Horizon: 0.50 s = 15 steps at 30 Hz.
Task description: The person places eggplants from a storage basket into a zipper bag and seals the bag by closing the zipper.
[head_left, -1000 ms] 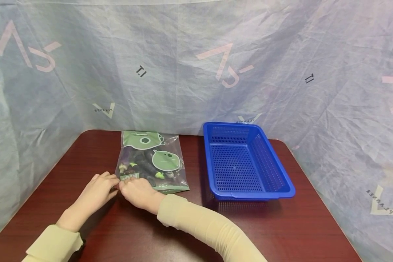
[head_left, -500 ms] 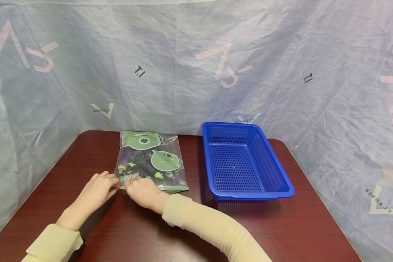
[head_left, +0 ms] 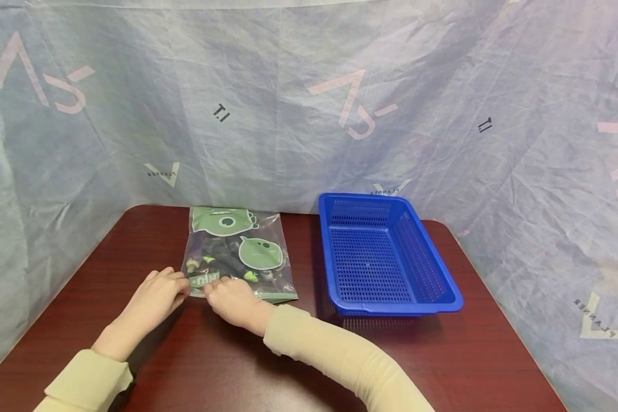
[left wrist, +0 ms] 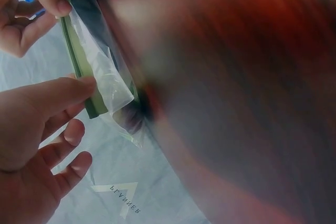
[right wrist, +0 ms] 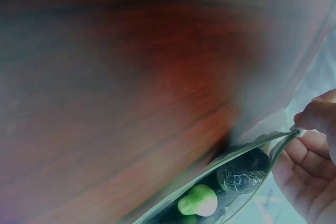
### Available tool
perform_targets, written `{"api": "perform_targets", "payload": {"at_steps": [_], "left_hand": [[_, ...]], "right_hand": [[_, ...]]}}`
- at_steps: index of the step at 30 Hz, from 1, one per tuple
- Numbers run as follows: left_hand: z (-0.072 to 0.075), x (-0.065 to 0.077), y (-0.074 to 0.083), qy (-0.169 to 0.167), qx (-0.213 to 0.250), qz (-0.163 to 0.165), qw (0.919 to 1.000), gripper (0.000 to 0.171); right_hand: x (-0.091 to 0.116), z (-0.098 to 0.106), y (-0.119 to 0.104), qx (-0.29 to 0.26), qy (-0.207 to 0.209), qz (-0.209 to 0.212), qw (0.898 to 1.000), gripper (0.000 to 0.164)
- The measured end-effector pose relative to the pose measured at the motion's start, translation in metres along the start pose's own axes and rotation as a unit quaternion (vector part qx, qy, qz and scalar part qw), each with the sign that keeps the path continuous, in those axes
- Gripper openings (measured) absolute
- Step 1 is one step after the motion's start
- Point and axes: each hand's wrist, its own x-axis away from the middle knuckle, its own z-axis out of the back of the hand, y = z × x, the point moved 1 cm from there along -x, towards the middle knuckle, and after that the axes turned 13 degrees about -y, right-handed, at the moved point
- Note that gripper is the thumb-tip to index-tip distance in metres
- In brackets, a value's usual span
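A clear zip bag [head_left: 261, 286] with green cartoon prints lies flat at the back left of the table, its zip edge toward me. Dark eggplants [head_left: 226, 260] with green caps show through the plastic. My left hand [head_left: 154, 297] pinches the left end of the green zip strip [left wrist: 79, 59] between thumb and forefinger, its other fingers loosely bent. Just to the right, my right hand [head_left: 234, 300] pinches the same strip. In the right wrist view the bag mouth gapes beside the right hand [right wrist: 315, 166], and an eggplant [right wrist: 239, 174] and a pale green stem end [right wrist: 198, 201] show inside.
A blue perforated plastic basket [head_left: 331, 269] stands on the right of the dark red table [head_left: 226, 366]. Grey printed cloth [head_left: 278, 114] hangs behind the table and along both sides.
My right hand has slid to the right along the zip strip, away from the left hand, uncovering more of the printed label. The left hand, bag and basket have stayed in place.
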Motion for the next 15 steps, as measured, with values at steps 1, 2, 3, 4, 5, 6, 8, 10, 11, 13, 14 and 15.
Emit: {"api": "perform_targets", "payload": {"at_steps": [1, 2, 3, 4, 5, 6, 8, 10, 11, 13, 14, 15], "left_hand": [[0.000, 0.000, 0.000, 0.002, -0.002, -0.001, 1.0000, 0.026], [0.000, 0.000, 0.000, 0.004, -0.004, -0.001, 1.0000, 0.027], [-0.001, 0.000, -0.001, 0.006, -0.006, -0.002, 1.0000, 0.027], [-0.001, 0.000, -0.001, 0.009, -0.008, -0.003, 0.9999, 0.027], [-0.001, 0.000, -0.001, 0.011, -0.010, -0.003, 0.9999, 0.026], [-0.001, 0.000, -0.001, 0.012, -0.012, -0.003, 0.9998, 0.026], [-0.001, 0.001, -0.001, 0.013, -0.015, -0.002, 0.9998, 0.026], [-0.001, 0.001, -0.001, 0.013, -0.014, 0.000, 0.9998, 0.026], [0.000, 0.001, -0.001, 0.013, -0.013, 0.000, 0.9998, 0.026], [0.000, 0.001, -0.002, 0.016, -0.012, -0.001, 0.9998, 0.026], [0.000, 0.001, -0.002, 0.018, -0.011, -0.001, 0.9998, 0.026], [0.000, 0.001, -0.002, 0.020, -0.010, -0.002, 0.9998, 0.026]], "right_hand": [[0.001, 0.000, 0.001, 0.001, 0.003, -0.001, 1.000, 0.003], [0.002, -0.001, 0.002, 0.000, 0.005, -0.003, 1.000, 0.004], [0.003, -0.001, 0.003, -0.001, 0.006, -0.004, 1.000, 0.004], [0.004, -0.001, 0.004, 0.000, 0.009, -0.005, 1.000, 0.004], [0.004, -0.002, 0.005, 0.000, 0.010, -0.004, 1.000, 0.004], [0.006, -0.002, 0.006, 0.000, 0.011, -0.004, 1.000, 0.004], [0.007, -0.003, 0.007, 0.000, 0.013, -0.004, 1.000, 0.005], [0.009, -0.004, 0.008, 0.001, 0.014, -0.004, 1.000, 0.005], [0.010, -0.004, 0.009, 0.000, 0.014, -0.004, 1.000, 0.005], [0.012, -0.005, 0.010, 0.002, 0.015, -0.006, 1.000, 0.006], [0.013, -0.005, 0.011, 0.003, 0.016, -0.006, 1.000, 0.007], [0.015, -0.004, 0.012, 0.005, 0.016, -0.006, 1.000, 0.007]]}}
